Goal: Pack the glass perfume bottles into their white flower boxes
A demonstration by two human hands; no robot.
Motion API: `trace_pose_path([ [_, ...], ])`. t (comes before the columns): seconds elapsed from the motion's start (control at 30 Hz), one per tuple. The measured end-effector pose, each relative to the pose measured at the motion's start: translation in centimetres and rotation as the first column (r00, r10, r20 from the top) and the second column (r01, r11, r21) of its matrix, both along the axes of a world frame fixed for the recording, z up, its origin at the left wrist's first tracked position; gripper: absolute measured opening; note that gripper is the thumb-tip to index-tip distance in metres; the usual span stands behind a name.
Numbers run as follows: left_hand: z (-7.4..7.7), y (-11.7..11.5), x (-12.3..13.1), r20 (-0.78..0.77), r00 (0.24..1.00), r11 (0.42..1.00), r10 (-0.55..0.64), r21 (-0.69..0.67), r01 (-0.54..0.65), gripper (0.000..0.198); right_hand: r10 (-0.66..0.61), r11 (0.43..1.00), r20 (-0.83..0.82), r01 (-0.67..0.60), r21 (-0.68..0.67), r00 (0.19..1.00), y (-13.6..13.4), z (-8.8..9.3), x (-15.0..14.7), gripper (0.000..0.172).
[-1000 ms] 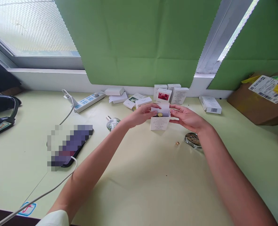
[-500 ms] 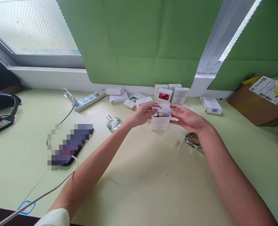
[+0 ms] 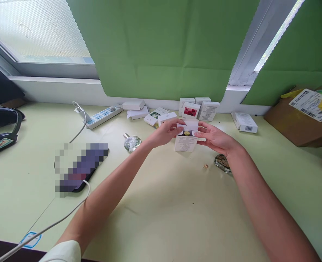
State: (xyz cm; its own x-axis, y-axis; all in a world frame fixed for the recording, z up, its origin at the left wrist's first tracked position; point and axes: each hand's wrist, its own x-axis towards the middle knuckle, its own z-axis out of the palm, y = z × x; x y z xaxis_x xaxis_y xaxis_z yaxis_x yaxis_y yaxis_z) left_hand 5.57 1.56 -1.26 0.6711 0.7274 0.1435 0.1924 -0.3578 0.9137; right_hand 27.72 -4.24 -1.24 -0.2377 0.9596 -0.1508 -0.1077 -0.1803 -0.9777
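A small white carton (image 3: 185,143) stands upright on the pale green table (image 3: 161,203), its top flaps up and a gold cap (image 3: 186,133) showing inside. My left hand (image 3: 166,131) grips the carton's upper left side, fingers curled on the flap. My right hand (image 3: 214,138) holds the upper right side, its fingers closing on the flap. A round glass bottle (image 3: 131,142) lies left of the carton. Another round bottle (image 3: 223,162) lies under my right wrist, with a tiny gold piece (image 3: 205,166) beside it.
Several white cartons (image 3: 199,107) stand along the wall behind; more lie flat (image 3: 244,122) (image 3: 155,117). A power strip (image 3: 101,117) and cable, a blurred phone (image 3: 80,167), a black headset (image 3: 3,131) at left, and a cardboard box (image 3: 300,116) at right.
My right hand has slid in closer to the carton's top, and both hands press the flaps slightly inward. The carton itself stays in place.
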Motion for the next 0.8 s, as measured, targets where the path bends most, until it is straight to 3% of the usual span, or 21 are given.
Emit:
trace_pose_path([
  [0.13, 0.8, -0.2, -0.7, -0.009, 0.995, 0.994, -0.104, 0.016, 0.104, 0.021, -0.026, 0.999, 0.071, 0.023, 0.050, 0.997, -0.1, 0.3, -0.3, 0.043],
  [0.23, 1.0, -0.1, -1.0, -0.021, 0.992, 0.988, -0.128, 0.086, 0.129, 0.017, -0.019, 0.996, 0.105, 0.010, 0.091, 0.994, -0.3, 0.7, -0.3, 0.033],
  [0.5, 1.5, 0.5, -1.8, -0.164, 0.977, 0.939, -0.133, 0.294, 0.178, 0.024, -0.021, 0.984, 0.249, -0.024, 0.178, 0.968, -0.2, 0.2, -0.8, 0.040],
  [0.67, 1.7, 0.5, -1.8, -0.131, 0.987, 0.913, -0.096, 0.384, 0.140, 0.018, -0.151, 0.925, 0.432, -0.027, 0.379, 0.889, -0.7, 1.1, -0.7, 0.043],
  [0.8, 2.0, 0.3, -1.7, -0.150, 0.986, 0.840, -0.074, 0.523, 0.143, 0.015, -0.142, 0.906, 0.463, -0.074, 0.417, 0.875, -0.9, 1.7, -0.6, 0.036],
])
